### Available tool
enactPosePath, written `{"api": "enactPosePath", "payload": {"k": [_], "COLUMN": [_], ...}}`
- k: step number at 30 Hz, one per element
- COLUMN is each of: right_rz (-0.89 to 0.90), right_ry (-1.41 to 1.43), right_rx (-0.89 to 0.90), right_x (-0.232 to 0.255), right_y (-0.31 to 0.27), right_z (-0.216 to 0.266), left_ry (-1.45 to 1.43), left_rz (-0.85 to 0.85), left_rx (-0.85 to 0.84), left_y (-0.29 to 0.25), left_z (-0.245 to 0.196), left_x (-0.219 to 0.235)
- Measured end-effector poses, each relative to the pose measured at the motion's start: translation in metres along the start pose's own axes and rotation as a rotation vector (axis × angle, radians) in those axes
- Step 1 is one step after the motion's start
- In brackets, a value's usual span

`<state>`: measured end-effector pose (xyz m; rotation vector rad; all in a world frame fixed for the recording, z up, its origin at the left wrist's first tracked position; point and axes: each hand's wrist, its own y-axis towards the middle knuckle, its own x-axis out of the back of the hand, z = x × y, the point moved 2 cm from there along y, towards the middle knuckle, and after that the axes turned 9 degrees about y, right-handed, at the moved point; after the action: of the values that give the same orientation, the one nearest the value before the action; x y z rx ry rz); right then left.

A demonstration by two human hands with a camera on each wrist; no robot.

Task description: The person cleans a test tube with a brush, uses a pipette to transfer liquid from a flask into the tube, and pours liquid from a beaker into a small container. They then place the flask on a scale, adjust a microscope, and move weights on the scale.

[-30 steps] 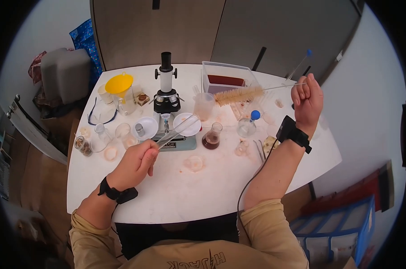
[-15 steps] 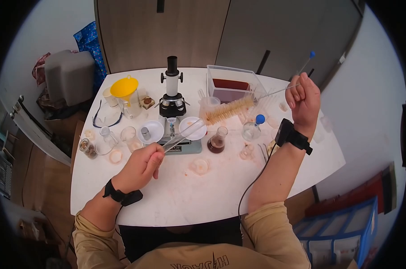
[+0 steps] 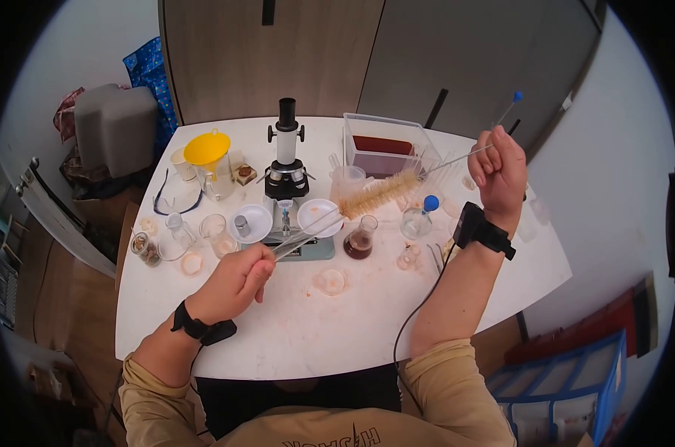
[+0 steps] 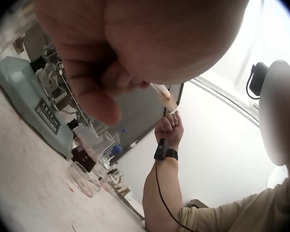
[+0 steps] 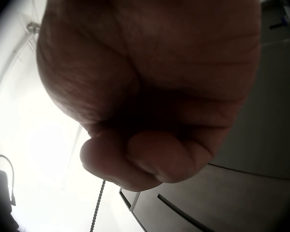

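Note:
My left hand (image 3: 233, 279) grips a clear glass test tube (image 3: 301, 238) over the front of a balance (image 3: 319, 249), its far end slanting up to the right. With curled fingers my right hand (image 3: 501, 170) holds the thin twisted-wire handle of a bristle brush (image 3: 382, 194), raised at the right. The brush's tan bristles point down to the left, their tip right at the tube's far end. In the left wrist view the bristles (image 4: 169, 101) show beyond the tube end. Below the curled fingers, the wire handle (image 5: 97, 205) appears in the right wrist view.
Behind the tube stands a microscope (image 3: 286, 141). A conical flask of brown liquid (image 3: 358, 247), a blue-stoppered flask (image 3: 415, 223) and a shallow glass dish (image 3: 331, 281) stand nearby. A clear plastic bin (image 3: 388, 149) is behind; a yellow funnel (image 3: 207, 149) and safety glasses (image 3: 177, 201) are left.
The brush has moved down and left, so its bristle tip now meets the tube's far end in view. Both hands keep their holds. The head view has shifted slightly.

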<state>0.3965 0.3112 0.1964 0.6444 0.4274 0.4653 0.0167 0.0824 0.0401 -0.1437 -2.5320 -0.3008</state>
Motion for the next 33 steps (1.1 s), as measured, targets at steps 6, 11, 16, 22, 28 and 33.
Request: {"api": "enactPosePath", "payload": {"k": [6,11,16,22,28,33], "right_rz": [0.054,0.157,0.237,0.314,0.43,0.504], "right_ry": [-0.038,-0.05,-0.053,-0.103,-0.17,-0.176], "right_rx": [-0.047,-0.103,-0.194,-0.244,-0.376,-0.396], "right_x": [-0.01,-0.034,-0.056,-0.071,-0.095,-0.11], "right_y": [0.001,0.0,-0.005,-0.008,-0.013,-0.015], "right_z": [-0.006,-0.014,-0.018,-0.024,-0.039,-0.044], "left_ry": [0.016,0.066,0.064,0.019,0.018,0.016], "left_rz": [-0.005,0.004,-0.008,-0.008,-0.006,0.013], "left_rx": [-0.012,-0.042,-0.03,-0.026,-0.04,-0.037], "left_y": [-0.001,0.0,0.0,-0.001,-0.002,-0.002], "left_z": [-0.002,-0.004,-0.003,0.0,-0.002,0.004], "left_x": [0.001,-0.001,0.001,-0.001,-0.002,-0.005]}}
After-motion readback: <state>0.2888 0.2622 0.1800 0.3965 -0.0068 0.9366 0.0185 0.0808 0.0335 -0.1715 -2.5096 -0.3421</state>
